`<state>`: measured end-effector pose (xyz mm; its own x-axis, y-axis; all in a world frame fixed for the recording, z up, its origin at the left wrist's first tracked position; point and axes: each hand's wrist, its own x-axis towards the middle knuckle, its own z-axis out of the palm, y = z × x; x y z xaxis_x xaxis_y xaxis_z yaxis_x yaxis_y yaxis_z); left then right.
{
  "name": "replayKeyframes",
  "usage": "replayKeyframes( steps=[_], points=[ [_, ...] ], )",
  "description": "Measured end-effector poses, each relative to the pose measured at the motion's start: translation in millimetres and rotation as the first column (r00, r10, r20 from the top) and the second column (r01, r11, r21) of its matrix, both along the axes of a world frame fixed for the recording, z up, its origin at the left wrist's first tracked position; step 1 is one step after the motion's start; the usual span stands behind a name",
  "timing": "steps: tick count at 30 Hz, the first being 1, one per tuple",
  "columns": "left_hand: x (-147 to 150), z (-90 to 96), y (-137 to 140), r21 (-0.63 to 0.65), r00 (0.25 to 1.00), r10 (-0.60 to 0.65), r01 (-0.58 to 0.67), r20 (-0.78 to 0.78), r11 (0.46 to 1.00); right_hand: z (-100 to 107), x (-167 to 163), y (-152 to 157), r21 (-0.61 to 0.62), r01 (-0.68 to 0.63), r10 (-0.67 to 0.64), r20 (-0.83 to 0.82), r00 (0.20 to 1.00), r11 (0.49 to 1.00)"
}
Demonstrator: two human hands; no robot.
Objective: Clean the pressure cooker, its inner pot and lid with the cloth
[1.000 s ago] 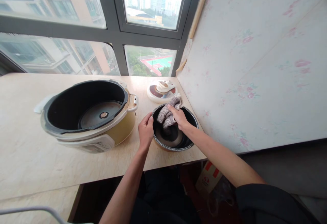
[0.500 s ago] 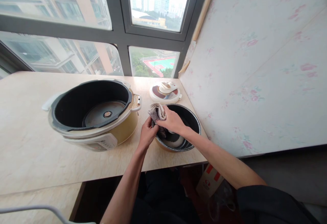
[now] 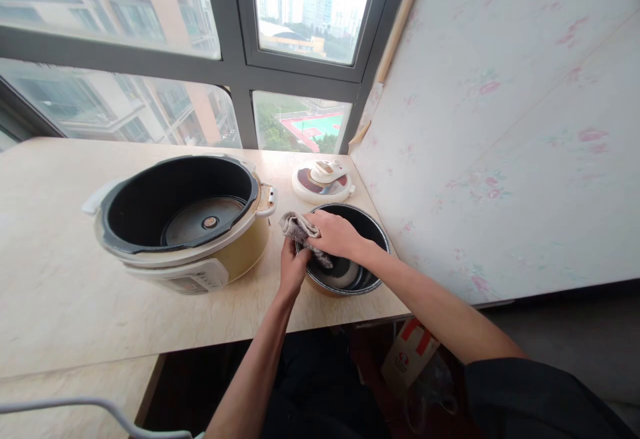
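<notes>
A dark-lined inner pot with a light rim stands near the counter's front edge. My left hand is closed on its left rim, with the thumb over the edge and the other fingers mostly hidden. In my right hand is a folded grey-and-white cloth, draped over the pot's left rim, one end hanging down inside. To the left sits the pressure cooker body, lidless, its black inside and round heating plate showing. Behind the pot, the white cooker lid rests on the counter.
The pale marbled counter runs along a grey-framed window. A flowered wall closes off the right side. Below the counter edge stands a paper bag beside clear plastic. A grey cable crosses the lower left.
My right hand has moved the cloth slightly left and down along the pot's rim. My left hand stays at the left rim; the pot has shifted slightly left in view.
</notes>
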<state>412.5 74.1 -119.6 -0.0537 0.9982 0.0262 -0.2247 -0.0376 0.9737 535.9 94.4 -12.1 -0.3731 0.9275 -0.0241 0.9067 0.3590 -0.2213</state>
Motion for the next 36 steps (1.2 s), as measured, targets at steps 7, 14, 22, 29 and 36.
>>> replayKeyframes(
  steps=[7, 14, 22, 29, 36],
  points=[
    [-2.5, 7.6, -0.4, -0.043, 0.989, 0.069, -0.075, -0.133, 0.996, -23.0, 6.5, 15.1, 0.169, 0.366, -0.378, 0.042, 0.925, 0.915],
    [1.1, 14.8, -5.1, -0.022, 0.980, 0.123, -0.128, -0.158, 0.991, -16.6, 36.8, 18.8, 0.223, 0.589, -0.608, 0.022, 0.794, 0.777],
    [6.6, 10.4, -7.0, -0.054, 0.973, 0.190, -0.199, -0.129, 0.979, 0.2, 88.8, -24.4, 0.080, 0.722, -0.726, 0.082, 0.683, 0.688],
    [5.8, 12.7, -7.6, -0.049, 0.973, 0.192, -0.200, -0.131, 0.979, -0.6, 108.7, -55.2, -0.059, 0.737, -0.740, -0.046, 0.671, 0.673],
    [3.6, 13.2, -7.4, -0.040, 0.976, 0.157, -0.165, -0.152, 0.986, -3.5, 100.0, -55.0, 0.093, 0.752, -0.755, -0.004, 0.656, 0.653]
  ],
)
